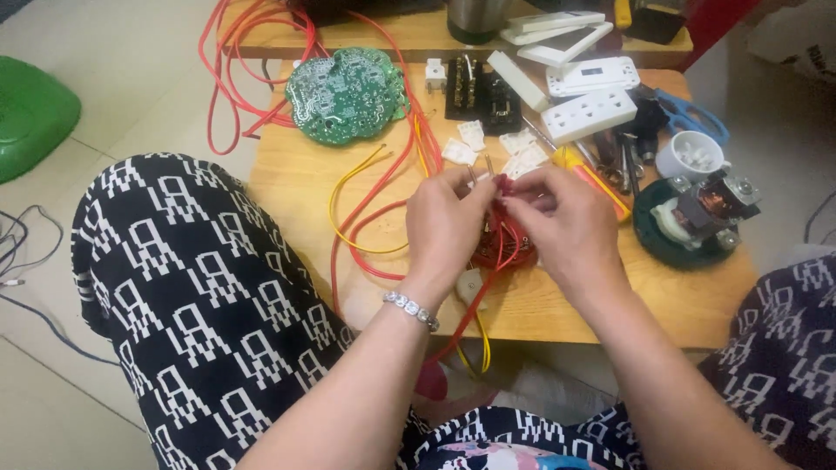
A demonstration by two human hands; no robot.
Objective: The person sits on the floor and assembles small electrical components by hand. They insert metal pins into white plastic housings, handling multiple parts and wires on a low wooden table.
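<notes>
My left hand (pixel 446 228) and my right hand (pixel 566 224) meet over a low wooden table (pixel 296 187), fingertips pinched together on a red wire end with small metal terminals sticking up. Below the fingers sits a small red round part (pixel 503 248) with red wires (pixel 383 213) running from it. A yellow wire (pixel 348 187) loops to the left of my left hand. A bracelet sits on my left wrist. Both palms hide most of the red part.
A green round circuit board (pixel 347 94) lies at the back left. White socket plates (pixel 590 113), small white plastic pieces (pixel 470 139), blue-handled scissors (pixel 692 113), a white cup (pixel 690 157) and a motor on a dark dish (pixel 697 218) crowd the right. My knees flank the table.
</notes>
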